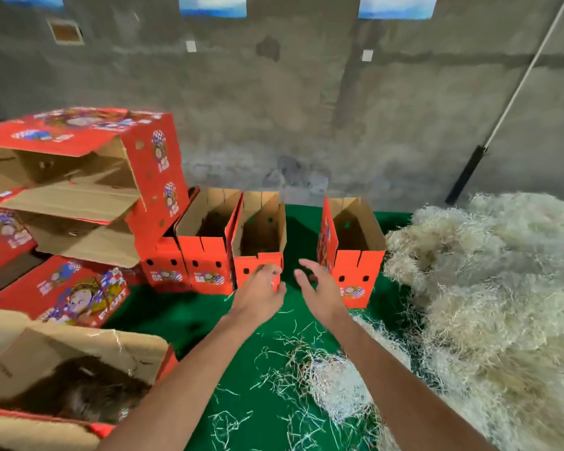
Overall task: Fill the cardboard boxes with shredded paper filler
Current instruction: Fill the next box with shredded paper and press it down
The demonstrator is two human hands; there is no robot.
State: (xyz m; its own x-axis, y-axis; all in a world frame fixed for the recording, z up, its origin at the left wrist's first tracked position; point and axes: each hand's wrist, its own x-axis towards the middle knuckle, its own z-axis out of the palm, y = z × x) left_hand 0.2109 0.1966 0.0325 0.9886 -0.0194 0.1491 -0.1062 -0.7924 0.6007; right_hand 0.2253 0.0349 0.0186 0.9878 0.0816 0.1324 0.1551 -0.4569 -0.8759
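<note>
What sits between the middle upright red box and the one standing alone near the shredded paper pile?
In the head view, only bare green mat lies between the middle box and the separate box; the right hand reaches toward that gap.

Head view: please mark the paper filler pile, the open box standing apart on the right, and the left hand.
paper filler pile [489,288]: head view, on the middle of the heap.
right box [358,271]: head view, on its red front wall.
left hand [259,289]: head view, on the back of the hand.
</note>
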